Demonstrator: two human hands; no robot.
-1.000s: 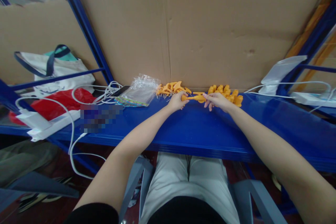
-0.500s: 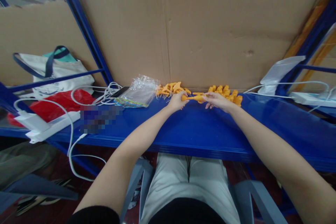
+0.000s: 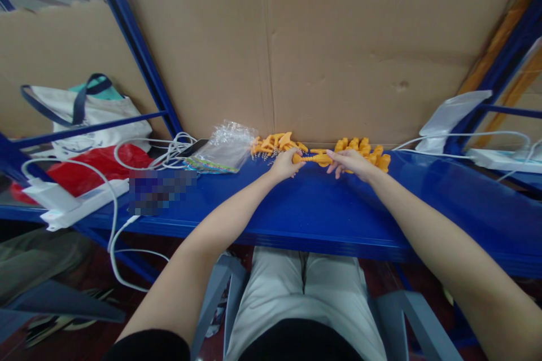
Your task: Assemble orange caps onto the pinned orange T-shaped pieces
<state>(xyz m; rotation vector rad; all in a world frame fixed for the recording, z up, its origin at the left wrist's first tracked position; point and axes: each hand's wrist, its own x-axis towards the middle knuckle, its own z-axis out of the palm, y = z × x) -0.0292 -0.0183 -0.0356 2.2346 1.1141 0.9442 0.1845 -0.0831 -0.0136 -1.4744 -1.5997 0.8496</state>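
Observation:
My left hand (image 3: 286, 164) is closed around one end of an orange segmented plastic piece (image 3: 313, 158), held level just above the blue shelf. My right hand (image 3: 349, 162) pinches its wider end between thumb and fingers, the lower fingers hanging loose. The exact kind of piece is too small to make out. Behind my left hand lies a heap of orange plastic parts (image 3: 286, 140) with small metal chains (image 3: 267, 154). Beyond my right hand stand several chunky orange pieces (image 3: 378, 157) in rows, partly covered by the hand.
Clear plastic bags (image 3: 228, 144) lie left of the heap. Farther left are a white power strip (image 3: 91, 198), coiled white cables (image 3: 180, 144), a red bag (image 3: 99, 166) and a cloth tote (image 3: 97, 118). A cardboard panel (image 3: 330, 51) rises behind the blue shelf (image 3: 313, 208).
My right hand's fingers have shifted slightly on the orange piece, and more of its wider end shows. My left hand stays almost in place.

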